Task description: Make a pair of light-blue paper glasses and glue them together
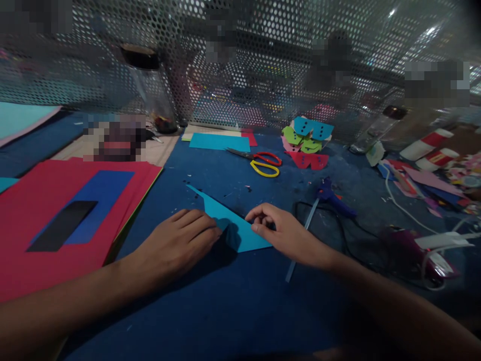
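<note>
Forearms [93, 281] hung over the worktop [169, 321], where cyan paper [240, 238] lay: left hand [190, 235] over one end, its grip impossible to tell; right hand [281, 230] seemingly pinching the far edge. Probably light, easily creased, best held by edges.

Blue table [210, 311] — 1 glue gun [333, 199]

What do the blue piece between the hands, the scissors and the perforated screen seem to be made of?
Blue piece: matte paper or card, judging by its thin, crisp edges. Scissors: slim, dark blades, probably metal; smooth, bright handles, perhaps plastic or coated. Screen: likely metal sheet, greyish with regular holes.
</note>
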Demonstrator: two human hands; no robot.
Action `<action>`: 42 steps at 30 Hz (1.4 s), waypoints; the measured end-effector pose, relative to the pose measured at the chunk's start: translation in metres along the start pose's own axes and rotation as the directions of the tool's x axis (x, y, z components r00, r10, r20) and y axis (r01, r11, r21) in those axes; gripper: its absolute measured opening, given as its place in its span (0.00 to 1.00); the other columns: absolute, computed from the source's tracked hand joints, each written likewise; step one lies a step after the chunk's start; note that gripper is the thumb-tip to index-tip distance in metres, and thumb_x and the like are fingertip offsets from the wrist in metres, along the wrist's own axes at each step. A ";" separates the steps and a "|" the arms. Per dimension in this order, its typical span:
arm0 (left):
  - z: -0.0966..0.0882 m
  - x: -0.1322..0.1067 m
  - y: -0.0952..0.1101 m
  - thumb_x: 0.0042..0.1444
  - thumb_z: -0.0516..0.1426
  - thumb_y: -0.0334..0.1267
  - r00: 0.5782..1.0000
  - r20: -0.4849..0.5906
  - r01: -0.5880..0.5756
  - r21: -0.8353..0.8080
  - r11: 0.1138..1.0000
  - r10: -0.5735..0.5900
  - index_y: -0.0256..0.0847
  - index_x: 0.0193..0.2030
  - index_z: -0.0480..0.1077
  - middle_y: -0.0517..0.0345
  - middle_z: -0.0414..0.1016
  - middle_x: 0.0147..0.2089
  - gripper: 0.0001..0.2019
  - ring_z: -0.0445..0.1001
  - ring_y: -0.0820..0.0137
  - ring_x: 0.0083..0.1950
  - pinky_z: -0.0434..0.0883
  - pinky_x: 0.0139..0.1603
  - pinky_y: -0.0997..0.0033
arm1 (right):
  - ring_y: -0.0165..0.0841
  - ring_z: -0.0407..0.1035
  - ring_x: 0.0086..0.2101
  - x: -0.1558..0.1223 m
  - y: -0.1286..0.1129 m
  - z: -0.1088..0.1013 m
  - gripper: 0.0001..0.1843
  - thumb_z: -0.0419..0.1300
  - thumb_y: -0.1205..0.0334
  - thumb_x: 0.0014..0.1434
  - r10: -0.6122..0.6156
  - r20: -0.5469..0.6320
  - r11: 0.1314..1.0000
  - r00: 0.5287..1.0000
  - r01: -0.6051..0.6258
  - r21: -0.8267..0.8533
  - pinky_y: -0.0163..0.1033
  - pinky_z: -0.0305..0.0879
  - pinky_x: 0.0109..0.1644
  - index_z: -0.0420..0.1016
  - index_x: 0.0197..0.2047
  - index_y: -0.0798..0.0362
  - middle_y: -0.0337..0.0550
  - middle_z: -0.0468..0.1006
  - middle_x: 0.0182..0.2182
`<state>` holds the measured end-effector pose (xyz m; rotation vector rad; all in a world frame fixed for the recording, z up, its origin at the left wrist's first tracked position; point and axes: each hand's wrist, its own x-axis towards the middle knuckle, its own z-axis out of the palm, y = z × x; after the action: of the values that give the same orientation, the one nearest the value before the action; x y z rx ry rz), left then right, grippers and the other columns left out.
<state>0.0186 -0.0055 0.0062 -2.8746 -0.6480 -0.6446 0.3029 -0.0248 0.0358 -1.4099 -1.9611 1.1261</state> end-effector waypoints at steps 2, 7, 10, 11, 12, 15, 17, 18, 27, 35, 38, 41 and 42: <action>0.001 -0.001 0.000 0.73 0.53 0.31 1.000 -0.005 0.022 -0.028 0.999 -0.022 0.38 0.49 0.73 0.53 0.80 0.42 0.07 0.77 0.63 0.40 0.71 0.42 0.62 | 0.29 0.69 0.36 -0.001 0.000 0.002 0.08 0.59 0.64 0.69 -0.023 0.008 0.999 1.000 0.023 -0.040 0.36 0.66 0.39 0.77 0.50 0.50 0.39 0.77 0.40; 0.000 0.001 0.004 0.74 0.53 0.31 0.997 -0.033 0.059 -0.120 0.991 -0.064 0.38 0.47 0.72 0.52 0.80 0.41 0.07 0.78 0.64 0.41 0.73 0.42 0.63 | 0.34 0.72 0.44 -0.003 -0.001 0.006 0.08 0.59 0.68 0.70 -0.140 -0.001 0.954 0.990 0.134 -0.267 0.42 0.68 0.50 0.76 0.50 0.50 0.43 0.78 0.46; -0.001 0.003 0.006 0.73 0.53 0.31 0.996 -0.010 0.087 -0.148 0.985 -0.090 0.38 0.45 0.73 0.53 0.80 0.40 0.08 0.78 0.64 0.40 0.73 0.42 0.63 | 0.38 0.71 0.52 -0.004 -0.003 0.005 0.08 0.59 0.67 0.72 -0.287 0.009 0.886 0.958 0.269 -0.378 0.46 0.65 0.57 0.76 0.51 0.50 0.45 0.78 0.49; -0.001 0.003 0.006 0.73 0.53 0.31 0.995 0.000 0.099 -0.157 0.983 -0.100 0.38 0.45 0.73 0.53 0.79 0.39 0.08 0.77 0.63 0.40 0.73 0.41 0.62 | 0.38 0.70 0.52 -0.004 -0.005 0.004 0.08 0.59 0.66 0.72 -0.328 0.022 0.869 0.944 0.311 -0.384 0.47 0.64 0.58 0.76 0.52 0.49 0.45 0.79 0.50; 0.000 0.003 0.006 0.73 0.53 0.31 0.993 0.009 0.115 -0.168 0.979 -0.115 0.38 0.43 0.73 0.53 0.79 0.38 0.09 0.77 0.63 0.39 0.72 0.41 0.62 | 0.38 0.70 0.52 -0.004 -0.006 0.003 0.07 0.59 0.65 0.73 -0.361 0.036 0.857 0.932 0.347 -0.381 0.46 0.64 0.58 0.76 0.52 0.49 0.44 0.79 0.50; 0.002 0.004 0.005 0.71 0.53 0.30 0.982 0.044 0.188 -0.222 0.957 -0.183 0.38 0.40 0.74 0.54 0.77 0.34 0.10 0.75 0.63 0.37 0.72 0.39 0.63 | 0.37 0.72 0.52 0.000 -0.012 0.004 0.07 0.58 0.63 0.74 -0.382 0.082 0.837 0.921 0.382 -0.393 0.46 0.62 0.58 0.76 0.51 0.50 0.43 0.80 0.50; 0.003 0.004 0.004 0.70 0.53 0.30 0.972 0.061 0.234 -0.263 0.936 -0.226 0.38 0.40 0.75 0.54 0.77 0.34 0.10 0.75 0.64 0.37 0.71 0.39 0.64 | 0.37 0.72 0.52 0.005 -0.016 0.006 0.07 0.58 0.63 0.75 -0.358 0.134 0.823 0.924 0.380 -0.423 0.46 0.61 0.57 0.77 0.51 0.50 0.43 0.80 0.50; 0.003 0.004 0.004 0.70 0.53 0.30 0.968 0.067 0.252 -0.281 0.926 -0.243 0.38 0.40 0.75 0.54 0.77 0.35 0.09 0.76 0.64 0.37 0.72 0.39 0.64 | 0.37 0.73 0.52 0.008 -0.018 0.008 0.07 0.57 0.63 0.75 -0.347 0.163 0.814 0.923 0.383 -0.436 0.46 0.61 0.57 0.77 0.51 0.50 0.44 0.80 0.50; -0.002 0.006 0.004 0.69 0.53 0.31 0.934 0.106 0.357 -0.372 0.857 -0.342 0.40 0.42 0.74 0.52 0.75 0.47 0.08 0.78 0.67 0.43 0.75 0.43 0.68 | 0.36 0.73 0.49 0.030 -0.011 0.020 0.06 0.59 0.61 0.74 -0.299 0.186 0.830 0.936 0.352 -0.433 0.43 0.60 0.53 0.79 0.49 0.49 0.41 0.81 0.46; 0.000 0.009 0.005 0.68 0.54 0.31 0.938 0.090 0.344 -0.385 0.856 -0.336 0.40 0.41 0.73 0.51 0.75 0.47 0.07 0.78 0.67 0.44 0.76 0.44 0.67 | 0.36 0.74 0.48 0.034 -0.009 0.022 0.05 0.64 0.59 0.71 -0.273 0.176 0.873 0.946 0.320 -0.367 0.44 0.62 0.54 0.81 0.47 0.48 0.41 0.81 0.45; 0.000 0.009 0.005 0.68 0.54 0.30 0.939 0.088 0.340 -0.385 0.858 -0.333 0.40 0.41 0.72 0.51 0.75 0.47 0.07 0.77 0.67 0.44 0.76 0.44 0.67 | 0.35 0.74 0.47 0.036 -0.006 0.024 0.04 0.65 0.59 0.70 -0.272 0.158 0.878 0.949 0.312 -0.363 0.43 0.62 0.53 0.81 0.45 0.48 0.41 0.81 0.44; 0.000 0.009 0.005 0.69 0.53 0.30 0.935 0.103 0.352 -0.384 0.854 -0.339 0.40 0.41 0.72 0.51 0.75 0.47 0.07 0.77 0.67 0.44 0.75 0.45 0.68 | 0.34 0.74 0.45 0.038 -0.005 0.025 0.03 0.66 0.61 0.69 -0.276 0.152 0.884 0.949 0.312 -0.349 0.41 0.63 0.51 0.82 0.44 0.49 0.41 0.80 0.43; 0.000 0.008 0.005 0.69 0.53 0.31 0.934 0.111 0.356 -0.384 0.852 -0.340 0.40 0.41 0.72 0.51 0.75 0.48 0.07 0.77 0.67 0.44 0.74 0.45 0.68 | 0.34 0.74 0.44 0.038 -0.005 0.025 0.03 0.67 0.61 0.69 -0.273 0.148 0.889 0.951 0.308 -0.339 0.40 0.63 0.50 0.82 0.44 0.49 0.41 0.80 0.42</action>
<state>0.0277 -0.0073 0.0099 -3.1711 -1.1933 -0.8585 0.2675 0.0013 0.0231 -1.1842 -2.4454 0.7357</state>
